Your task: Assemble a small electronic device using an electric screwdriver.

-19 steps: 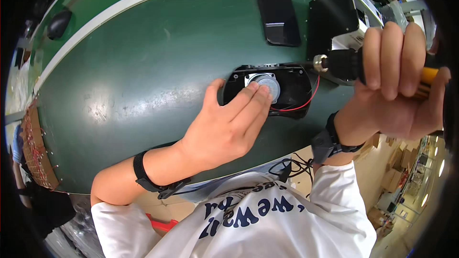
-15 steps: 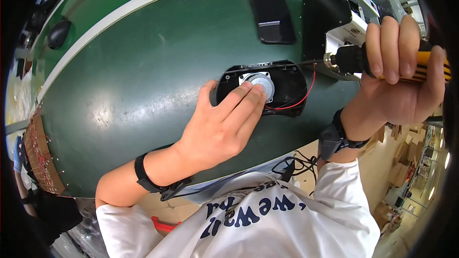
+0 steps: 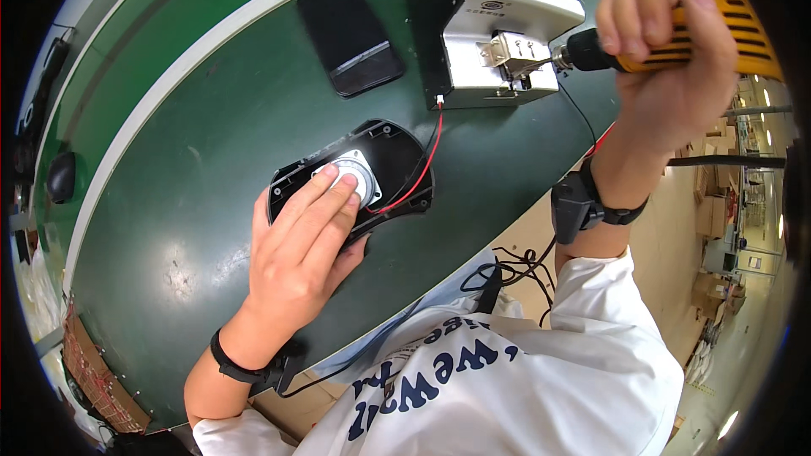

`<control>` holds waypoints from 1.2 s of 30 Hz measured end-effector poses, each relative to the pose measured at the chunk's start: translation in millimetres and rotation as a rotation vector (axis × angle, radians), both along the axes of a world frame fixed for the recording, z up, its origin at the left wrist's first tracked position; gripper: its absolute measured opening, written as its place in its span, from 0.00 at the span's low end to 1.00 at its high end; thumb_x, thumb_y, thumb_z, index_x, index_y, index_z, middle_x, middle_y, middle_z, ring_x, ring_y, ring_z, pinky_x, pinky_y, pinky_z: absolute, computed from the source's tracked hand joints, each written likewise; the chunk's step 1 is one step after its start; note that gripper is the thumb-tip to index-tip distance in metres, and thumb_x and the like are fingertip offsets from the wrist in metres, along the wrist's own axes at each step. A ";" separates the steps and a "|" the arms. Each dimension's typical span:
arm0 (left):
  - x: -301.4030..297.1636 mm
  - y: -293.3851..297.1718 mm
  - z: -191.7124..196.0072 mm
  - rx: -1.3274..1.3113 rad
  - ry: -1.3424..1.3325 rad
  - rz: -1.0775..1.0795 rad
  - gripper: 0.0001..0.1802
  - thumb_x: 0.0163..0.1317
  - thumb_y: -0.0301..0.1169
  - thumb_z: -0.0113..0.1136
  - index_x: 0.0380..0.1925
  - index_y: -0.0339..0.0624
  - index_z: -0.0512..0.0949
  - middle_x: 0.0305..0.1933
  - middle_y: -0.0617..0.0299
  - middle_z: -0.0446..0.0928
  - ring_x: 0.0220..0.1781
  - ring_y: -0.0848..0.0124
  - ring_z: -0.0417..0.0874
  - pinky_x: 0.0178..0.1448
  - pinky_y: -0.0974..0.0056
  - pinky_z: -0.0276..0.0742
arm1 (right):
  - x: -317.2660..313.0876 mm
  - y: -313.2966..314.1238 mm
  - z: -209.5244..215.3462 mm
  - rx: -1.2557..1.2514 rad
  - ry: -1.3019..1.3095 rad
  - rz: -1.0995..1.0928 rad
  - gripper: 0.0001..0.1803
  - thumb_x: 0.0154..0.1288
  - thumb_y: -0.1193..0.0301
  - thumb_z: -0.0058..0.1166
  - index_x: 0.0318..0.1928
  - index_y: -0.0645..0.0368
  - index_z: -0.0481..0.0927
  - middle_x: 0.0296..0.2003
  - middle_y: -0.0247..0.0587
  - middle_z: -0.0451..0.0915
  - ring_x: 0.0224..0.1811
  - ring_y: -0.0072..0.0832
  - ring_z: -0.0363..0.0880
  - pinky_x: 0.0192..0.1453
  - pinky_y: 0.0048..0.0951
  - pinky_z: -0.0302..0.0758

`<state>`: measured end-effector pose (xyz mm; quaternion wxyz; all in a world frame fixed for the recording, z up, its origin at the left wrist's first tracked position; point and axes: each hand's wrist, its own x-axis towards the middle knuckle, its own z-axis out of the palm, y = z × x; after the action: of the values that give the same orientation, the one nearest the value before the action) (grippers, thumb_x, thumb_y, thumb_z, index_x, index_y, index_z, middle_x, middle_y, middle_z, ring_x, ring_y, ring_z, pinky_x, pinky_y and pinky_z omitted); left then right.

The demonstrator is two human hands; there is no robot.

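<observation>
My left hand [image 3: 296,262] lies over a round silver speaker [image 3: 366,179] inside a black plastic housing [image 3: 404,148]. Two fingertips press on the speaker's back, and the thumb is by the housing's near edge. Red and black wires [image 3: 432,152] run from the speaker to a small white plug on the housing's far side. My right hand [image 3: 676,38] is wrapped round a yellow-and-black power screwdriver [image 3: 743,34], held up at the right. Its bit points left, at the metal outlet block [image 3: 515,55] of a white-and-black screw feeder [image 3: 473,13]; whether they touch I cannot tell.
A black phone [image 3: 348,38] lies on the green table [image 3: 194,211], left of the feeder. At the far left is a black mouse [image 3: 61,177]. A cardboard box edge [image 3: 97,371] with thin red wires sits lower left. Black cables [image 3: 524,270] hang by the table's near edge.
The screwdriver's bit has gone from beside the housing to the feeder's outlet. The view has swung right, so the table things appear further left. My left hand stays on the speaker.
</observation>
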<state>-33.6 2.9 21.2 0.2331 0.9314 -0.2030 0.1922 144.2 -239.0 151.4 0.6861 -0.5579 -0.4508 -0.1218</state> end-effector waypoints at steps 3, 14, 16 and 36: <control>1.5 -2.5 -0.3 0.005 -0.029 0.000 0.28 0.38 0.26 0.76 0.45 0.37 0.83 0.56 0.57 0.82 0.62 0.58 0.82 0.59 0.45 0.70 | 4.8 -3.4 -15.1 0.106 0.043 -0.245 0.09 0.74 0.72 0.49 0.49 0.60 0.68 0.15 0.34 0.65 0.11 0.22 0.64 0.14 0.28 0.68; -1.8 3.5 -2.7 0.037 -0.029 0.014 0.27 0.38 0.25 0.78 0.45 0.47 0.84 0.56 0.58 0.81 0.62 0.57 0.81 0.53 0.53 0.72 | -6.7 -25.1 -2.8 -0.026 0.239 0.329 0.17 0.75 0.63 0.43 0.25 0.48 0.63 0.24 0.26 0.65 0.23 0.15 0.62 0.30 0.22 0.63; 0.0 4.8 -3.9 0.056 -0.046 -0.019 0.27 0.38 0.26 0.77 0.45 0.47 0.84 0.55 0.59 0.81 0.61 0.57 0.81 0.51 0.53 0.72 | -0.2 -20.0 -3.0 -0.074 0.141 0.440 0.10 0.72 0.64 0.50 0.34 0.53 0.70 0.23 0.25 0.67 0.22 0.13 0.65 0.27 0.18 0.67; 2.6 3.0 -14.2 -0.011 -0.126 0.033 0.17 0.46 0.30 0.75 0.40 0.47 0.86 0.52 0.64 0.83 0.59 0.66 0.83 0.47 0.55 0.72 | -46.2 61.0 -44.9 -0.199 0.198 0.623 0.22 0.72 0.64 0.56 0.60 0.50 0.63 0.24 0.28 0.74 0.17 0.18 0.72 0.20 0.19 0.74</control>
<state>-31.0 5.9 7.0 0.2218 0.9193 -0.2010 0.2556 98.0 -178.0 106.5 0.6730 -0.4666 -0.5404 0.1933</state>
